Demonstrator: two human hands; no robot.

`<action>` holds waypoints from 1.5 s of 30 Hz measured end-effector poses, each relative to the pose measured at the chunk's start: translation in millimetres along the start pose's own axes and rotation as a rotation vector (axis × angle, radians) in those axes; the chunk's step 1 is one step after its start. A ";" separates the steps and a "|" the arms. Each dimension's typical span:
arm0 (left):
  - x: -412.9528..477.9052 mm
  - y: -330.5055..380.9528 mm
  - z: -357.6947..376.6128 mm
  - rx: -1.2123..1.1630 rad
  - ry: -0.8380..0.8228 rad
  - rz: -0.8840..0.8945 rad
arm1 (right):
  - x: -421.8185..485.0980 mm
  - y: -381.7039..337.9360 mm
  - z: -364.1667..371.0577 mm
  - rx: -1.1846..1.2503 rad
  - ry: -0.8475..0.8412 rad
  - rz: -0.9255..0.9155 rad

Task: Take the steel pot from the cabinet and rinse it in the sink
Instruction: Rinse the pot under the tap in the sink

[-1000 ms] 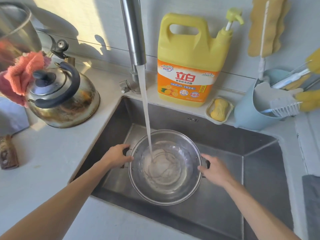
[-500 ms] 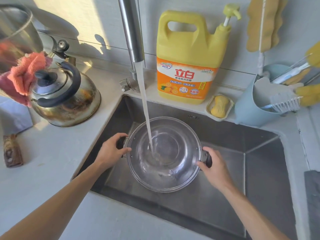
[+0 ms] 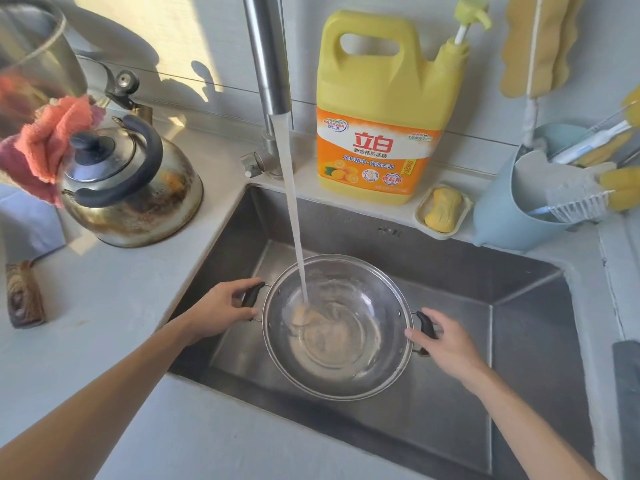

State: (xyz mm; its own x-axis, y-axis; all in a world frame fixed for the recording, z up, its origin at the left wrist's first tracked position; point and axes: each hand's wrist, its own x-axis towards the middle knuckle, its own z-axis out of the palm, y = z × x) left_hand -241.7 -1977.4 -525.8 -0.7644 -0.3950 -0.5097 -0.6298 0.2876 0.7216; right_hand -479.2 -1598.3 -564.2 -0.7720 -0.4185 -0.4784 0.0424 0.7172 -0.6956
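**Rinsing the pot, two-handed**

My left hand [image 3: 221, 308] is wrapped around one black side handle and my right hand [image 3: 446, 344] around the other, so the steel pot [image 3: 337, 327] sits level down in the sink [image 3: 519, 341], right under the tap. I figure holding both sides lets me tilt and swirl it without slopping. The stream from the faucet [image 3: 268, 64] hits left of centre and the water's swirling. Both arms reach straight forward, wrists low. Detergent jug [image 3: 384, 109] is behind, untouched.

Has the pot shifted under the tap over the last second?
Yes. The steel pot has slid right against the stream, which now lands left of centre, and it tilts.
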 end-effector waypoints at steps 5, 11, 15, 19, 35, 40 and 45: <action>-3.7 -7.1 -12.4 0.009 -0.095 -0.015 | 3.4 7.7 -11.5 0.121 -0.143 0.008; 0.5 -16.7 -11.8 0.163 -0.087 0.002 | 5.7 16.3 -25.5 0.171 -0.296 -0.063; 3.8 -21.8 -14.0 0.177 -0.051 0.053 | 6.1 18.6 -33.6 0.211 -0.328 -0.074; 7.5 -19.7 -12.7 0.142 -0.060 0.019 | 5.1 21.7 -31.1 0.186 -0.345 -0.078; 7.4 4.7 -23.3 0.111 0.072 0.153 | -12.9 6.9 -44.3 0.039 -0.273 -0.102; 13.4 1.7 -22.7 0.035 0.140 0.176 | -9.4 -4.3 -49.0 0.021 -0.199 -0.181; 21.0 4.1 -21.3 0.124 0.241 0.148 | -0.8 -22.8 -53.0 0.078 -0.107 -0.188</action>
State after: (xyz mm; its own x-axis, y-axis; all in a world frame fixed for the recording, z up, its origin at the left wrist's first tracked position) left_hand -257.4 -2003.1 -523.6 -0.8036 -0.5321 -0.2666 -0.5373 0.4557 0.7097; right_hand -513.2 -1584.8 -519.6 -0.6997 -0.6003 -0.3874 -0.0441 0.5776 -0.8152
